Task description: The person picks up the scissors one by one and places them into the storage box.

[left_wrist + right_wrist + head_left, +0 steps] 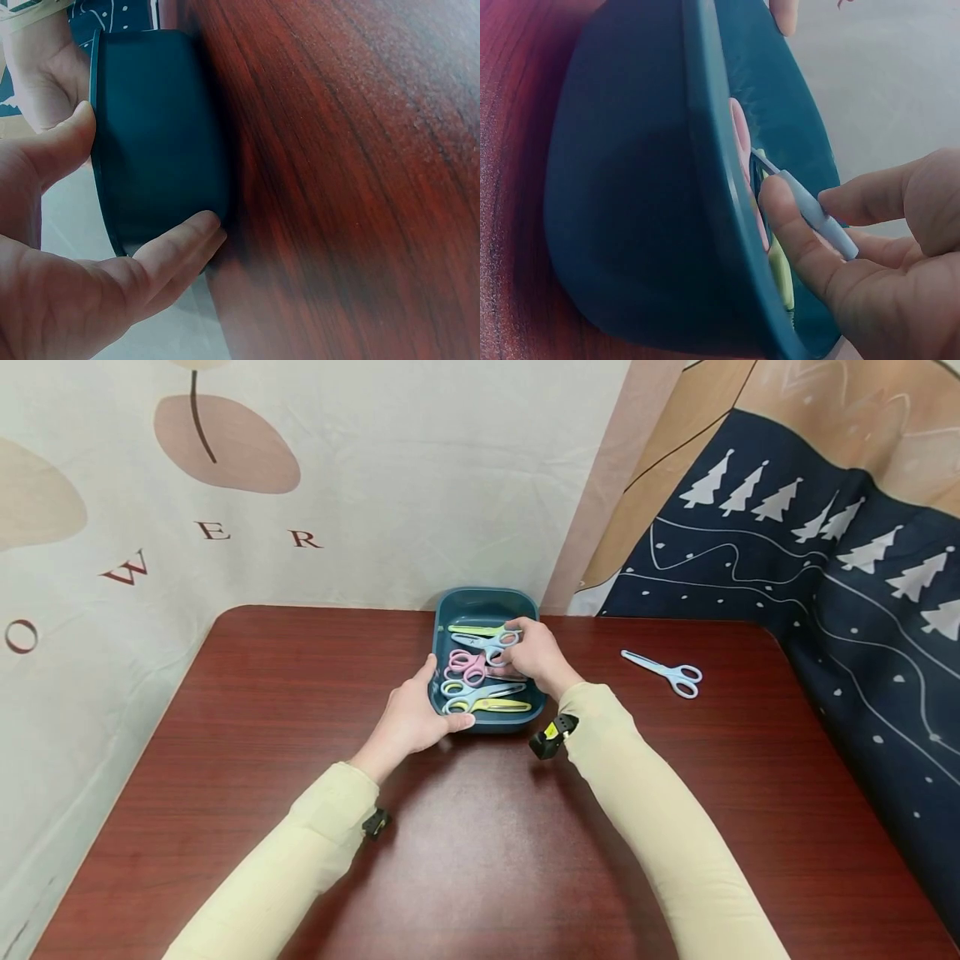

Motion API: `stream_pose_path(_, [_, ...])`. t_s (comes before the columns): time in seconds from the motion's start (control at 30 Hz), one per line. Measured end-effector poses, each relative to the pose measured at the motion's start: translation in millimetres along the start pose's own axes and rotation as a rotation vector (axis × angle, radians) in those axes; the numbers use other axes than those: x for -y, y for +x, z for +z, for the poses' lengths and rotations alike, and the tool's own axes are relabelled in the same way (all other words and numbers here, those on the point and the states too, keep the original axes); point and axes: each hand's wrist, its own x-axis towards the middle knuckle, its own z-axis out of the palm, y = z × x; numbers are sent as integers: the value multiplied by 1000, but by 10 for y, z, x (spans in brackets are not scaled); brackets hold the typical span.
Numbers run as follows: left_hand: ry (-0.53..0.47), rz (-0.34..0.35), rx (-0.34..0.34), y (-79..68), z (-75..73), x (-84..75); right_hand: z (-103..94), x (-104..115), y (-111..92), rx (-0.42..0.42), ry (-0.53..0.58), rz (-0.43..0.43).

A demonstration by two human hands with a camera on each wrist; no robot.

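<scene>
A dark teal plastic tray stands at the table's far edge with several small scissors in it. My left hand holds the tray's near left corner, thumb at the rim and fingers along the outer wall. Over the tray's right side reaches my right hand, which pinches light blue scissors by the handle between thumb and fingers. Pink scissors, another light blue pair and a yellow pair lie nearer me. Beyond the held pair is a yellow-green one.
One light blue pair of scissors lies on the red-brown wooden table, to the right of the tray. A pale printed cloth hangs behind the table, and a navy cloth with white trees hangs on the right.
</scene>
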Motion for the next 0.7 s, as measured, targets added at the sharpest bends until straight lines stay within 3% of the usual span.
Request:
stream_pose_path(0.17, [2,-3,2,-2,-1,1,18,0,0,2,-37,20])
stream_pose_path(0.47, [-6,6,-6,1,3,6,8,31,-27,18,-247,11])
stream_pose_path(0.7, [5,9,-8,2,3,11,-2,27,-29,26,-339,-12])
